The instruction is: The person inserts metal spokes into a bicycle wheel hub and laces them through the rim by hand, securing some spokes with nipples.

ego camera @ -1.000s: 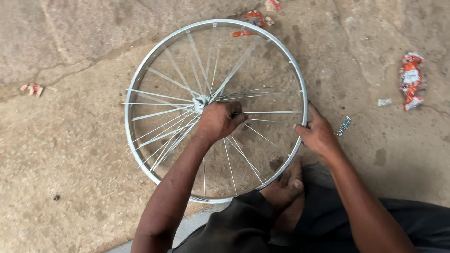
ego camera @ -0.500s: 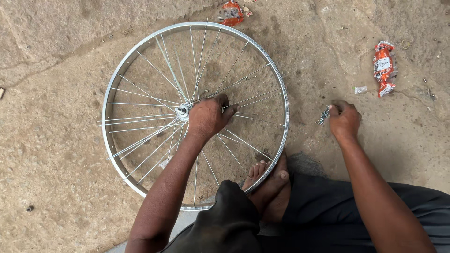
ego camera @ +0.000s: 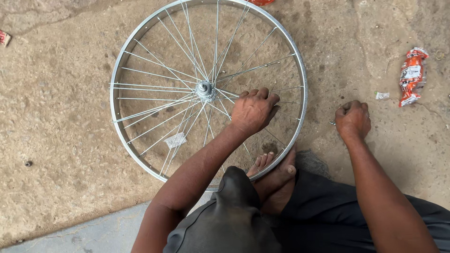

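— What is worn on the arms?
— Nothing; both forearms are left bare, no sleeves, rings or watch seen.
— And the legs?
— Dark grey trousers point(ego camera: 328, 211) are worn; the foot point(ego camera: 276, 175) is bare.

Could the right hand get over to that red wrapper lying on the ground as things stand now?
Probably yes. The right hand rests closed on the ground outside the wheel rim, and only bare concrete and a small white scrap lie between it and the red wrapper. Nothing blocks the way, though how far the arm stretches is unclear.

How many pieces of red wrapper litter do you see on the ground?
3: one red wrapper right of the right hand, one scrap at the top edge, one scrap at the left edge. Others may lie outside the view.
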